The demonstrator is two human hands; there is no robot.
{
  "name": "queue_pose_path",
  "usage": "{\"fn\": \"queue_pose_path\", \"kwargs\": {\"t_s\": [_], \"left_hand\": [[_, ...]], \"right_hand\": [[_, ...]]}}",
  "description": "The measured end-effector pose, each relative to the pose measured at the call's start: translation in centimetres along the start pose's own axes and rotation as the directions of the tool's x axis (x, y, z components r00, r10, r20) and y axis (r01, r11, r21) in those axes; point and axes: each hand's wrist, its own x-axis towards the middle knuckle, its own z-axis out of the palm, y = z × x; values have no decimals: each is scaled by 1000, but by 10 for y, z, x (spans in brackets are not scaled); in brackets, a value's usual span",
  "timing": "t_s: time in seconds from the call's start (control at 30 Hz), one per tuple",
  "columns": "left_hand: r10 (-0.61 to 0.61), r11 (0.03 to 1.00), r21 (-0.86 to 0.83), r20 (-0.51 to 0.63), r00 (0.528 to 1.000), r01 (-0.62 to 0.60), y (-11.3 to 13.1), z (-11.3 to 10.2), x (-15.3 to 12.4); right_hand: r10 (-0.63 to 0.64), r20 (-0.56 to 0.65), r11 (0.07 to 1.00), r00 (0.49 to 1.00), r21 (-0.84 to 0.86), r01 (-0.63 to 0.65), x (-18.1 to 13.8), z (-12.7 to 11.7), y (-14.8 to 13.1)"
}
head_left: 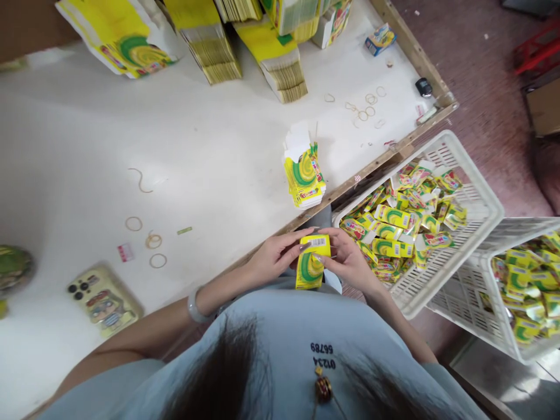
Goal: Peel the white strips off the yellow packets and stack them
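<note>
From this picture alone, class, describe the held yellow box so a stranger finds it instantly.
From the white table, drop to the person's lap. Left hand and right hand hold one yellow box there. Unlike those heaped in the white basket, it stands upright, barcode on top.

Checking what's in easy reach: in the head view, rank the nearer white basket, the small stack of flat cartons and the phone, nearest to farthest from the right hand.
1. Nearer white basket, just right of the right hand, which shares the yellow box with the left hand.
2. Small stack of flat cartons, ahead at the table edge.
3. Phone, far left on the table.
</note>
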Motion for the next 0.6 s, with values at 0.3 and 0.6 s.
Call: {"fn": "queue_pose_path", "kwargs": {"t_s": [0.3,0.6], "left_hand": [[200,950,230,67,978,-210,-9,-2,2],[415,767,632,-353,839,-113,-21,-100,171]], "right_hand": [[23,-103,1000,994,20,-21,-2,-5,18],[-696,-543,509,470,-835,-211,-27,-106,-14]]}}
